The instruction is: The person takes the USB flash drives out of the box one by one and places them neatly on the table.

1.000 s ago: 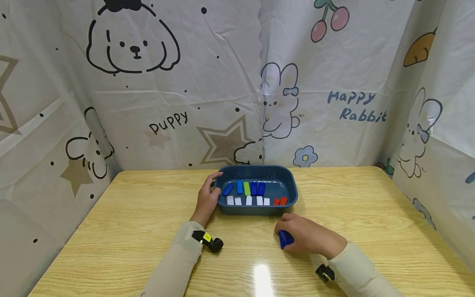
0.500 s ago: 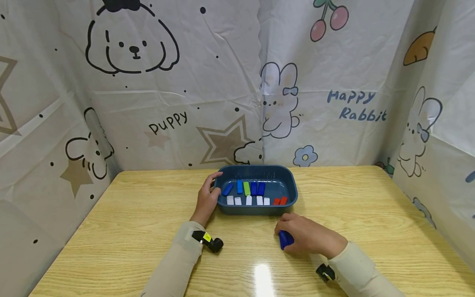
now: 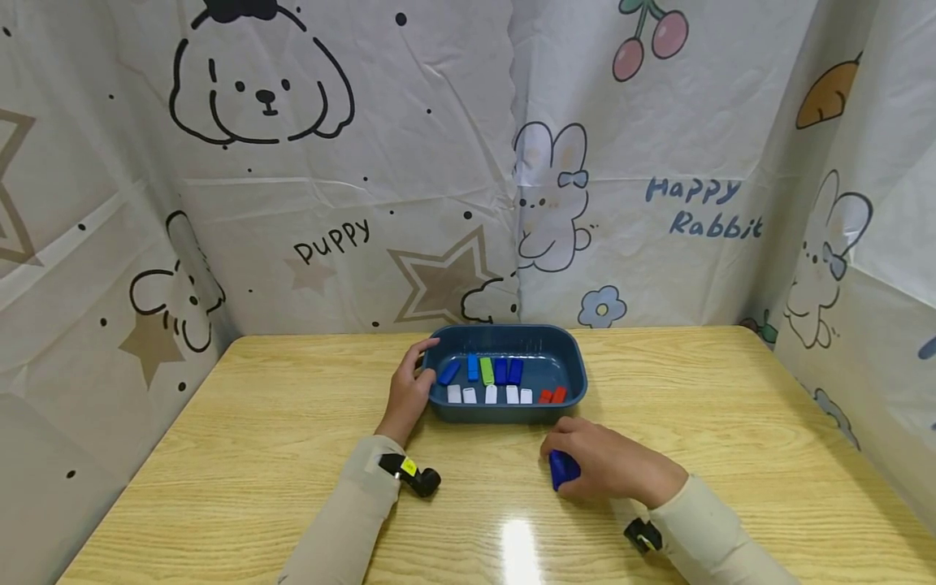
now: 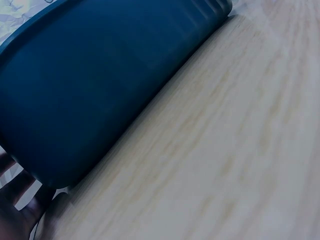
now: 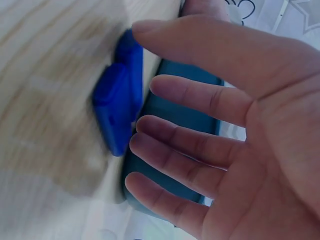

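My left hand point(image 3: 409, 390) holds the left end of a dark blue tray point(image 3: 512, 414), its thumb and fingers around that end. The left wrist view shows fingers point(image 4: 35, 202) against the tray's end wall point(image 4: 55, 170). In front of the tray, my right hand point(image 3: 614, 465) is over the blue blocks point(image 3: 564, 470) on the table. From the right wrist, two blue blocks point(image 5: 117, 107) show side by side. The thumb point(image 5: 155, 36) reaches one end of them. The other fingers point(image 5: 175, 90) of the right hand point(image 5: 240, 125) are spread and gently bent, their tips close beside the blocks.
Inside the tray, dark and light blue blocks point(image 3: 515, 371) and a green block point(image 3: 487, 371) lie behind a row of white blocks point(image 3: 491, 395). Red blocks point(image 3: 559, 395) sit at the right. A printed cloth point(image 3: 439, 203) hangs behind the wooden table point(image 3: 292, 422).
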The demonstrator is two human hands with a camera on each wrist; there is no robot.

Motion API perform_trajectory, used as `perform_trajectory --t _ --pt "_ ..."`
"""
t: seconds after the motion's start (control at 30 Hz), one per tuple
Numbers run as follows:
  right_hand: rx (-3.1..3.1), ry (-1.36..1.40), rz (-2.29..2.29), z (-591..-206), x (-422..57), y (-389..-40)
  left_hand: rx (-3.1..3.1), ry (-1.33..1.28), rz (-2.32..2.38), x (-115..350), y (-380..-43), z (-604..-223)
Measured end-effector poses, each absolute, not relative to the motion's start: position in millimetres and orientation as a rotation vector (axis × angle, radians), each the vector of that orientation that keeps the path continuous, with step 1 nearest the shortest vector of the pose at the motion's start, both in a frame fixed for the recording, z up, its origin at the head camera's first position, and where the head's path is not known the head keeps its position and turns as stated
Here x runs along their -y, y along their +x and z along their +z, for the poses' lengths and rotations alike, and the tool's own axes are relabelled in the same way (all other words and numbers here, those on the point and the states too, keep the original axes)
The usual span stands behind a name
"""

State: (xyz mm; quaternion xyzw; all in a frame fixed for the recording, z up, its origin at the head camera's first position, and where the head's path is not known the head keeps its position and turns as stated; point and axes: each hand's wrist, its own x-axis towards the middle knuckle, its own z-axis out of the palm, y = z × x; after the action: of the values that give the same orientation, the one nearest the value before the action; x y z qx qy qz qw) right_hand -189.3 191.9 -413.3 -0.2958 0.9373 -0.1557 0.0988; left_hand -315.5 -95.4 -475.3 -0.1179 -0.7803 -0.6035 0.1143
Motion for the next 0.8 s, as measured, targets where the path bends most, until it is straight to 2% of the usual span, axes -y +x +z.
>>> perform_trajectory --t 0.4,0.57,0.8 --pt "-2.862 -1.078 -0.597 -394.7 -190.5 -196.3 2.273 -0.324 -1.783 96.5 -315.7 -478.1" --pt "-2.965 -1.214 -0.74 -393.6 -189.3 -212.5 2.263 -0.321 -1.77 95.9 -314.2 -477.5" --pt "-3.031 -1.16 -0.909 -397.8 -183.8 -239.9 2.255 -0.325 -1.763 95.4 -314.7 -477.0"
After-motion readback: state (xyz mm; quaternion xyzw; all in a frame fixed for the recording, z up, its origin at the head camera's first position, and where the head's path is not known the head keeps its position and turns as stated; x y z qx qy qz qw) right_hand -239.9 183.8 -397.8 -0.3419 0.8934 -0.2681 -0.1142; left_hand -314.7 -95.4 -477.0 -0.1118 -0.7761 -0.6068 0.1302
